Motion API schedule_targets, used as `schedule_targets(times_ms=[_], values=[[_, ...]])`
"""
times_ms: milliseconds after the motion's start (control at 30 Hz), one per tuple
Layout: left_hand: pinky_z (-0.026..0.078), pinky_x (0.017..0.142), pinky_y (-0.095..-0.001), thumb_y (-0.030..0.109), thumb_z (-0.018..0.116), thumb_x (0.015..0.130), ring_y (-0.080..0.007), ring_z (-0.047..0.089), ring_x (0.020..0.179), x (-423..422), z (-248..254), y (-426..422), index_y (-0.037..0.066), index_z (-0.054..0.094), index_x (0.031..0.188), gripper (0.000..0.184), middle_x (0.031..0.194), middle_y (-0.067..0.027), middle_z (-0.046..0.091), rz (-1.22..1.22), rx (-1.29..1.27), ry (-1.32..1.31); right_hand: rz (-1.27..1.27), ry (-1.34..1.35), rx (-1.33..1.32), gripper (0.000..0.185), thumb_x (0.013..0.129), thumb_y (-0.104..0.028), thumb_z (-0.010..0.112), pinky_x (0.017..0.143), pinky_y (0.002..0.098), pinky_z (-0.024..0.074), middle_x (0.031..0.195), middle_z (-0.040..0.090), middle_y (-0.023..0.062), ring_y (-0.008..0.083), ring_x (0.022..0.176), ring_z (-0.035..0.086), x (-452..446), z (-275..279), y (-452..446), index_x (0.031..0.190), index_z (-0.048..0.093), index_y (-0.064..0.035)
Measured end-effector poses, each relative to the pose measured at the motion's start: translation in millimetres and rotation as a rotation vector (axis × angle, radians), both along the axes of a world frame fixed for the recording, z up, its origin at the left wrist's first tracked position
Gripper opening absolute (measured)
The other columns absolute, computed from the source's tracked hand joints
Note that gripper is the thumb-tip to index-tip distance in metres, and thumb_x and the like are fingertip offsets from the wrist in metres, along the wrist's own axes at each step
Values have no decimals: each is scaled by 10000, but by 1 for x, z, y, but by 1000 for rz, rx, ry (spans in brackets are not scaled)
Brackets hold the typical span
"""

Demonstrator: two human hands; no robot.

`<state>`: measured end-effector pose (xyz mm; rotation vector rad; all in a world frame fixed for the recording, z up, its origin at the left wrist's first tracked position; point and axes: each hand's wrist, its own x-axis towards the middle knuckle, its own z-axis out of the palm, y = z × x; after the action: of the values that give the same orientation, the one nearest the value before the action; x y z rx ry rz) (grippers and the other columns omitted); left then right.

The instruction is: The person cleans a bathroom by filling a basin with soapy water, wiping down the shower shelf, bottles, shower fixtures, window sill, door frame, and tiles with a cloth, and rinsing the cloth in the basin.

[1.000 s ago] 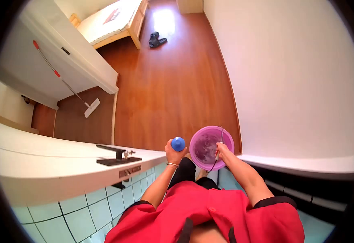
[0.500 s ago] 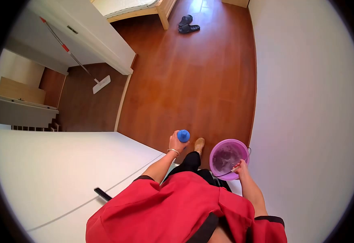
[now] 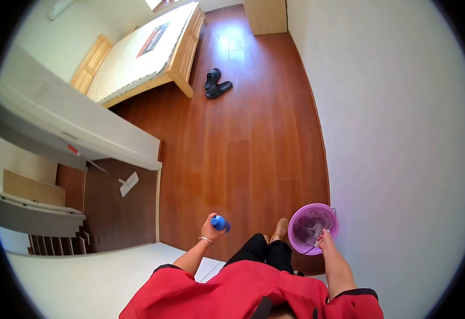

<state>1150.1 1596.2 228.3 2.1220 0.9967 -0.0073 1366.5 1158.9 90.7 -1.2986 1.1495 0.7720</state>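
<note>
My left hand [image 3: 210, 229] is wrapped round a blue bottle [image 3: 219, 223], held out in front of me over the floor; its label is not visible. On the other side, my right hand [image 3: 324, 240] grips the handle of a pink bucket [image 3: 293, 234]. Foamy liquid [image 3: 308, 227] shows inside the bucket, which hangs close to the right wall. My shoes [image 3: 281, 229] show between the bottle and the bucket.
Black slippers [image 3: 219, 90] lie on the wooden floor [image 3: 237, 154] beside a bed [image 3: 182, 74] with a pale mattress. A flat mop [image 3: 129, 184] leans in the doorway at left, near stairs [image 3: 57, 244]. A white wall [image 3: 381, 159] runs along the right.
I have moved forward and my view has tilted up, so more of the bed shows. The bottle has shifted left and tilted. The bucket is still in my right hand.
</note>
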Motion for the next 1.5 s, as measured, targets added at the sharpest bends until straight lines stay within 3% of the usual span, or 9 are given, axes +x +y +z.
schedule_targets(times_ms=[800, 933, 1000, 1100, 1133, 1200, 1333, 1433, 1500], values=[[409, 861, -382, 139, 707, 573, -330, 490, 999, 254, -87, 48, 100, 463, 1073, 557, 1046, -147, 524, -525, -182, -62, -140, -70, 14, 123, 841, -205, 523, 467, 274, 349, 541, 388, -21, 122, 489, 391, 86, -17, 41, 768, 443, -148], [421, 819, -388, 69, 652, 592, -331, 506, 943, 290, -108, 42, 98, 495, 1016, 452, 980, -152, 541, -577, -179, -52, -46, -212, 8, 201, 838, -141, 514, 494, 242, 366, 700, 464, -18, 98, 573, 433, 90, 15, 60, 1037, 481, -135], [443, 741, -376, 156, 682, 605, -310, 535, 834, 313, -112, 35, 70, 548, 889, 326, 883, -153, 564, -718, -253, 18, -59, -367, 114, 437, 824, -129, 535, 747, 277, 439, 1027, 525, 41, 159, 857, 534, 68, 4, 66, 1228, 383, -58], [452, 699, -340, 200, 730, 611, -239, 541, 781, 339, -130, 32, 73, 548, 877, 346, 833, -121, 562, -754, -181, 134, 43, -72, -33, 566, 770, -158, 622, 758, 300, 437, 989, 537, 72, 165, 910, 516, 80, 20, 144, 1229, 320, -20], [455, 718, -344, 174, 749, 597, -237, 541, 801, 337, -173, 42, 66, 512, 954, 442, 894, -121, 555, -784, -145, 4, 160, -409, -174, 604, 738, -175, 645, 721, 312, 444, 980, 527, 62, 155, 893, 511, 45, -64, 155, 1222, 310, -41], [421, 829, -392, 126, 712, 566, -326, 510, 960, 361, -207, 54, 82, 466, 1061, 554, 1020, -160, 531, -853, -156, 2, 430, -665, -403, 688, 712, -82, 561, 934, 346, 332, 1232, 390, 167, 271, 1130, 395, 90, -56, 211, 1306, 218, -26], [429, 809, -378, 107, 714, 555, -303, 509, 946, 392, -240, 32, 84, 439, 1055, 571, 1007, -132, 517, -889, -105, 109, 792, -476, -418, 646, 724, -121, 519, 930, 406, 337, 1244, 370, 181, 322, 1171, 351, 88, -76, 242, 1312, 251, -121], [435, 791, -348, 106, 741, 549, -252, 517, 911, 393, -297, 8, 73, 433, 1052, 591, 989, -102, 521, -894, -207, 31, 634, -496, -492, 562, 741, -117, 518, 859, 401, 385, 1232, 376, 177, 324, 1080, 440, 40, -78, 224, 1269, 327, -121], [431, 793, -331, 119, 773, 538, -225, 512, 890, 400, -324, -10, 68, 430, 1062, 629, 982, -89, 522, -890, -173, 40, 142, -440, -337, 424, 767, -113, 513, 781, 362, 432, 1146, 466, 168, 300, 945, 536, 13, -81, 193, 1183, 435, -120]])
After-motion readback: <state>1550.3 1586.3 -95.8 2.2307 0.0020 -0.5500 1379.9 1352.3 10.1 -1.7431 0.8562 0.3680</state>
